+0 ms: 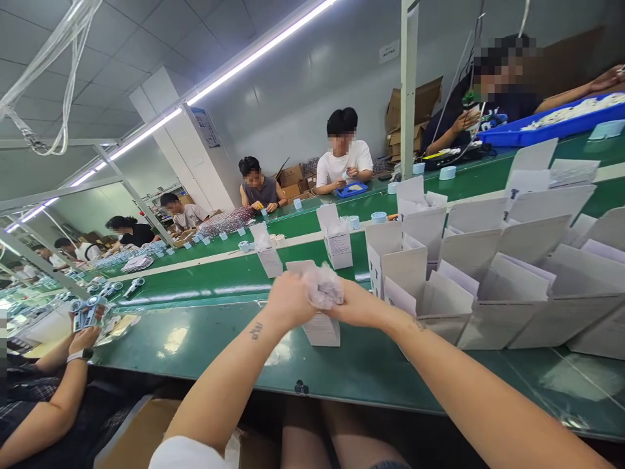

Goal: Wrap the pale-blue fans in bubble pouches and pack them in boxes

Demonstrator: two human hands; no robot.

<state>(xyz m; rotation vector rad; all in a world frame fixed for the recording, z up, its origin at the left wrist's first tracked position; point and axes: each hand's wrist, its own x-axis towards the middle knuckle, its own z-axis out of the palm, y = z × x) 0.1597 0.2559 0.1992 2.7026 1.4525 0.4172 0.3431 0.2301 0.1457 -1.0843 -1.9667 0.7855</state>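
Note:
My left hand (288,301) and my right hand (359,305) meet over the green conveyor belt (209,345). Both grip a crumpled clear plastic bag (323,285) with something in it, held just above an open white carton (319,326) that stands upright on the belt. The carton's back flap rises behind my left hand, and its lower half shows below my fingers. What the bag holds is too blurred to name.
Several open white cartons (493,280) crowd the belt at my right. Two filled cartons (336,241) travel farther up the belt. A co-worker's hand (83,339) works at my left. Other people sit across the line near a blue tray (551,124) and a white post (408,85).

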